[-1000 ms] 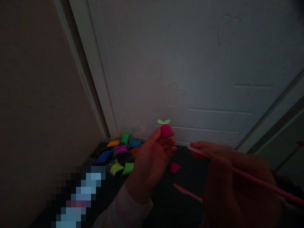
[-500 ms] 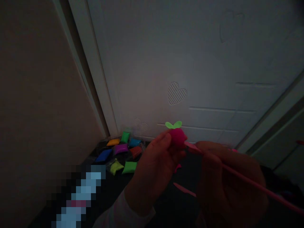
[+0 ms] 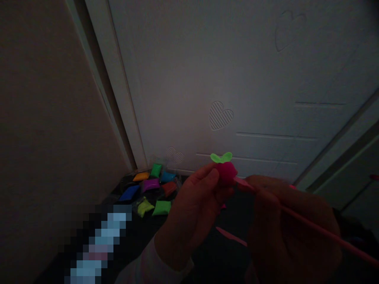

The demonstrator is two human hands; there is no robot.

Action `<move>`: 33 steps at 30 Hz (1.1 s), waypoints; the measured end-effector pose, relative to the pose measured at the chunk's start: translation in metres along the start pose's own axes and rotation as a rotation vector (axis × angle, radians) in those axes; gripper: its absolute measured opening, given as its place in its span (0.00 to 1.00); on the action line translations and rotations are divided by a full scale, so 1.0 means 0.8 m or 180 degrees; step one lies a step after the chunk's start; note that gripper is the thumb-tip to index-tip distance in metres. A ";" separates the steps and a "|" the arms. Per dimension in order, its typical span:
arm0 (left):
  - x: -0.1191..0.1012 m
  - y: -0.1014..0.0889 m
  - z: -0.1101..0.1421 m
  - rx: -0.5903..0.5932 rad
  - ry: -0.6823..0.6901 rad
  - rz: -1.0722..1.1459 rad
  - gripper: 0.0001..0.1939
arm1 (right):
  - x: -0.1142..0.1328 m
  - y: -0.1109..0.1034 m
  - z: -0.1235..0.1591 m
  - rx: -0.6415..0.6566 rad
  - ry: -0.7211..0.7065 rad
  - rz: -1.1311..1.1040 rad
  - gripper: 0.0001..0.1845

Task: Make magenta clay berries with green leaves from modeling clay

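Note:
Between the thumb and fingers of my left hand (image 3: 198, 197) is a round pink clay figure (image 3: 226, 172), topped by two light green clay leaves (image 3: 221, 157). My right hand (image 3: 293, 228) grips a long pink modelling tool (image 3: 314, 225) like a pen. Its flat tip meets the right side of the pink clay, where a small bump sticks out. Below the hands, a second pink modelling tool (image 3: 231, 236) lies on the dark surface. A bit of pink clay (image 3: 223, 206) shows just behind my left hand.
Several small clear packets of coloured clay lie to the left, among them a blue packet (image 3: 129, 193), a purple packet (image 3: 151, 184) and a green packet (image 3: 162, 208). A white panel (image 3: 183, 79) with embossed hearts rises behind. A blurred-out patch (image 3: 97, 244) covers the lower left.
Both hands have shifted slightly to the right, carrying the clay figure and the tool along. The tool tip stays at the clay's right side.

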State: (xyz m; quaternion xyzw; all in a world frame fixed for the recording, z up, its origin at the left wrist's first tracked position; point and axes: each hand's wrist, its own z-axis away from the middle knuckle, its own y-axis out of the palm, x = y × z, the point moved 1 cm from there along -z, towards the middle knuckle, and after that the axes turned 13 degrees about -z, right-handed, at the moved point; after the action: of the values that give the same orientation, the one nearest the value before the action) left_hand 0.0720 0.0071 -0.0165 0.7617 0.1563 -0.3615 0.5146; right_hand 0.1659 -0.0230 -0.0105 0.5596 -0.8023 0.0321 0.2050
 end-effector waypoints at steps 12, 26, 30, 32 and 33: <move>-0.010 -0.009 -0.006 -0.0353 0.0016 0.0121 0.06 | 0.008 -0.016 -0.007 0.0587 0.0480 0.0008 0.09; -0.008 0.003 0.000 -0.0299 -0.0136 0.0084 0.09 | 0.011 -0.012 -0.005 0.0946 0.0050 0.0190 0.04; -0.008 0.004 0.001 -0.0244 -0.0073 0.0037 0.09 | 0.010 -0.012 -0.006 0.1050 -0.0032 0.0232 0.04; -0.007 0.004 0.001 -0.0270 -0.0062 0.0031 0.09 | 0.010 -0.011 -0.006 0.1060 -0.0025 0.0193 0.03; -0.007 0.004 0.001 -0.0281 -0.0049 0.0031 0.08 | 0.011 -0.010 -0.006 0.1039 -0.0010 0.0177 0.03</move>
State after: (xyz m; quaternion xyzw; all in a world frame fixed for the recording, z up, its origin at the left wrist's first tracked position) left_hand 0.0697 0.0054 -0.0104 0.7361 0.1644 -0.3575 0.5507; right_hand 0.1723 -0.0322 -0.0048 0.5632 -0.8019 0.1668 0.1091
